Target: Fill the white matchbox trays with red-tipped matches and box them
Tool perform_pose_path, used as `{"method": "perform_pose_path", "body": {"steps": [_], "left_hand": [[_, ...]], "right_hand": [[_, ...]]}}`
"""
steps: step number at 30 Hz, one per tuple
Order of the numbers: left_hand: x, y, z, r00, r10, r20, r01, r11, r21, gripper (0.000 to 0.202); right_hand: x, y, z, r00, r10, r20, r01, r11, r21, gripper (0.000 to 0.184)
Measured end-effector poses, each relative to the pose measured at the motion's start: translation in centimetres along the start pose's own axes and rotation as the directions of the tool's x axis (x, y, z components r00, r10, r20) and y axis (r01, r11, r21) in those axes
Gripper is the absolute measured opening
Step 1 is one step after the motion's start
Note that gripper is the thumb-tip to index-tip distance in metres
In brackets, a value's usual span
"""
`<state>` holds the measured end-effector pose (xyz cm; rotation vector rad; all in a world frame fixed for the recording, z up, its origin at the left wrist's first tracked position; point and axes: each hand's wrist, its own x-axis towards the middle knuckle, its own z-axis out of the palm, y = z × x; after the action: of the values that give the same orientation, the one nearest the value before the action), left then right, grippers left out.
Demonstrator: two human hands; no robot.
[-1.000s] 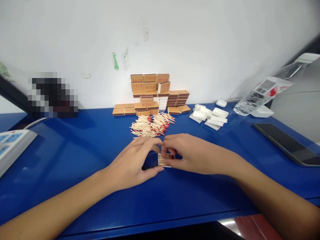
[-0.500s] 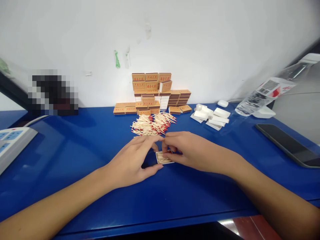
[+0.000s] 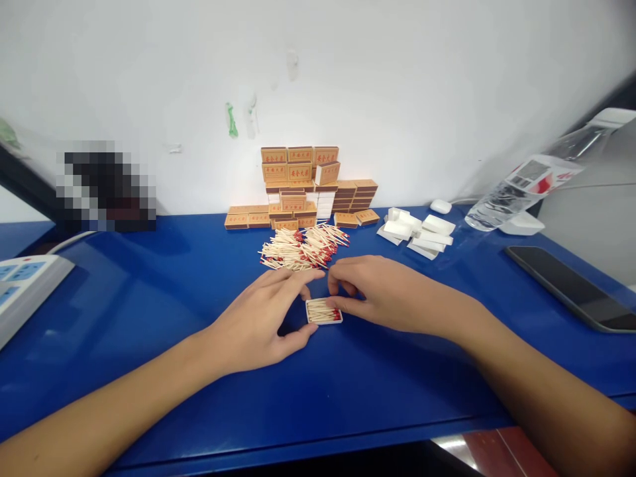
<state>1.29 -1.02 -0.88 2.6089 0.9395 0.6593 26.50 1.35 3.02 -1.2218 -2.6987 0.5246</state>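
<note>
A small white matchbox tray (image 3: 324, 322), filled with red-tipped matches (image 3: 320, 309), lies flat on the blue table. My left hand (image 3: 265, 321) holds its left end between the thumb at the near corner and a finger at the far corner, with the index finger stretched out beyond it. Over the tray's right end, the thumb of my right hand (image 3: 380, 291) touches or hovers just above the matches. Its other fingers are curled and apart from the thumb, with nothing visible between them. A loose heap of matches (image 3: 301, 248) lies just beyond both hands.
Stacked orange matchboxes (image 3: 300, 172) stand against the wall. White matchbox trays (image 3: 417, 232) are piled at back right, near a tilted water bottle (image 3: 521, 189) and a white case (image 3: 440, 207). A phone (image 3: 571, 285) lies right; a power strip (image 3: 34, 285) sits left.
My right hand has drawn slightly back to the right, its fingers loosening and uncovering the match heads. The tray and my left hand have shifted slightly left.
</note>
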Motion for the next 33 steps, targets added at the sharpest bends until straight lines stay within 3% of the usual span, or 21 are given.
{"method": "perform_pose_path", "body": {"steps": [4,7,9,12,15,17,20,24,28,33], "left_hand": [[0.1,-0.1,-0.1,1.0,0.006,-0.002,-0.006,1.0,0.027,0.065],[0.3,0.0,-0.1,1.0,0.006,-0.021,-0.005,0.999,0.033,0.069],[0.2,0.4,-0.1,1.0,-0.007,-0.022,0.005,0.999,-0.052,0.071],[0.0,1.1,-0.2,1.0,0.014,-0.025,-0.019,0.983,-0.182,0.053],[-0.2,1.4,-0.1,0.989,0.119,-0.093,-0.123,0.992,-0.039,0.031],[-0.1,1.2,-0.1,0.98,0.157,-0.12,-0.148,0.986,0.081,0.028],[0.2,0.6,-0.1,0.988,0.095,-0.124,-0.075,0.985,0.154,0.041],[0.3,0.2,0.0,0.993,0.008,-0.119,0.014,0.984,0.18,0.053],[0.3,0.4,0.0,0.992,-0.001,-0.129,0.025,0.982,0.188,0.061],[0.4,0.2,0.1,0.994,-0.04,-0.105,0.062,0.975,0.215,0.06]], "right_hand": [[0.0,-0.2,-0.3,0.999,0.036,0.041,-0.035,0.999,-0.033,0.024],[0.2,-0.2,-0.3,0.994,0.108,-0.012,-0.109,0.989,-0.102,0.024],[0.4,0.0,-0.3,0.983,0.174,-0.063,-0.182,0.968,-0.17,0.029],[0.5,0.3,-0.5,0.969,0.233,-0.086,-0.246,0.947,-0.205,0.042],[0.3,0.3,-0.7,0.972,0.231,-0.031,-0.233,0.961,-0.15,0.05],[0.1,0.1,-0.7,0.98,0.199,0.021,-0.196,0.976,-0.098,0.043],[0.0,-0.4,-0.3,0.983,0.173,0.069,-0.169,0.984,-0.056,0.03],[0.2,-0.8,0.1,0.982,0.159,0.099,-0.153,0.986,-0.072,0.039],[0.1,-1.0,-0.6,0.981,0.075,0.178,-0.11,0.974,0.199,0.048],[-0.2,-1.3,-1.7,0.962,-0.115,0.247,-0.012,0.888,0.459,0.037]]}}
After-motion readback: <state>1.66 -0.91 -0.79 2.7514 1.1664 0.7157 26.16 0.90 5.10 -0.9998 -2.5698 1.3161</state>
